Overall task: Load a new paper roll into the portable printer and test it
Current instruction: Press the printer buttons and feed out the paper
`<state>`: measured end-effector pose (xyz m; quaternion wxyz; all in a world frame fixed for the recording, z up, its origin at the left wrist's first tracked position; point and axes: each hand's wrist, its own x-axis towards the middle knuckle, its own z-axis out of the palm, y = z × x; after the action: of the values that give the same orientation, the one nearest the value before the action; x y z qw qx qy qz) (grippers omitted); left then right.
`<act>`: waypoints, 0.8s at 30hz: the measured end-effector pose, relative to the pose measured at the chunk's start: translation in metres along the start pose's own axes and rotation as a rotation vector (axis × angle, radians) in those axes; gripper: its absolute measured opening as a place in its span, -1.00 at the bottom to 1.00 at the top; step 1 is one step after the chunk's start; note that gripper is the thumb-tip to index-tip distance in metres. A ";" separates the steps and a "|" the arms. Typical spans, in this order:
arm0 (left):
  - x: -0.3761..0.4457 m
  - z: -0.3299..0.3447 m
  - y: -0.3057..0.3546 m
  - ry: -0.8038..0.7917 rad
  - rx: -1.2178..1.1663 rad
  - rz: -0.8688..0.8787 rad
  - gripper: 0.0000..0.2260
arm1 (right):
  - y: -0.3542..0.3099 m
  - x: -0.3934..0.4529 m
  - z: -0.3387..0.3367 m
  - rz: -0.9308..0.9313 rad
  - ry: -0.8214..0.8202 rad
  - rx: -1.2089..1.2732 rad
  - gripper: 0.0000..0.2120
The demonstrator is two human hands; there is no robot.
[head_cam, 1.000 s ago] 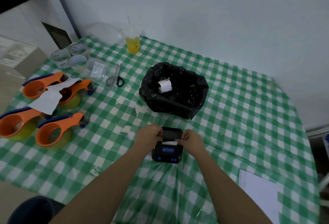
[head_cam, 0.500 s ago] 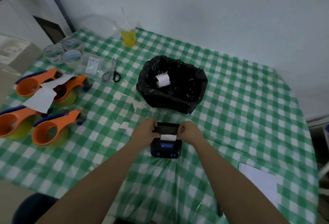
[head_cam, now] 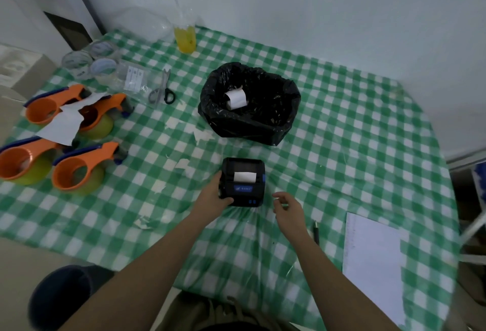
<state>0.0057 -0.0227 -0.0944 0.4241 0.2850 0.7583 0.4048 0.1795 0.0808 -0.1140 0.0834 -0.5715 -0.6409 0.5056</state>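
Observation:
A small black portable printer [head_cam: 243,182] with blue buttons lies on the green checked tablecloth [head_cam: 342,146], lid shut. A white strip of paper [head_cam: 244,176] sticks out of its slot. My left hand [head_cam: 214,197] grips the printer's left side. My right hand [head_cam: 288,208] hovers just right of the printer, fingers loosely apart, holding nothing. An old white paper roll [head_cam: 236,97] lies inside a black bin bag [head_cam: 249,104] behind the printer.
Several orange tape dispensers [head_cam: 79,170] and a loose white sheet [head_cam: 63,125] sit at the left. Scissors [head_cam: 163,88], clear tape rolls [head_cam: 79,63] and a yellow drink [head_cam: 185,38] lie further back. A notepad [head_cam: 370,259] and pen [head_cam: 316,230] rest at the right.
My right hand has let go of the printer and pulled back to the right. The printer's lid is now shut, with the paper strip showing. My left hand still holds it.

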 end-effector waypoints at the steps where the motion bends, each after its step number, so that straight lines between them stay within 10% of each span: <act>1: 0.000 0.001 -0.001 0.012 0.025 -0.007 -0.39 | 0.002 -0.002 0.000 -0.001 -0.001 -0.001 -0.84; 9: 0.005 0.003 -0.003 -0.042 0.437 -0.075 -0.28 | 0.001 -0.006 0.002 -0.015 -0.034 0.009 -0.84; 24: 0.005 -0.002 -0.007 -0.079 0.451 -0.052 -0.26 | 0.001 -0.006 0.003 -0.029 -0.088 0.015 -0.81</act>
<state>0.0013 -0.0237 -0.1021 0.3895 0.3686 0.8194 0.2026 0.1804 0.0741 -0.1136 0.0666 -0.5388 -0.6482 0.5339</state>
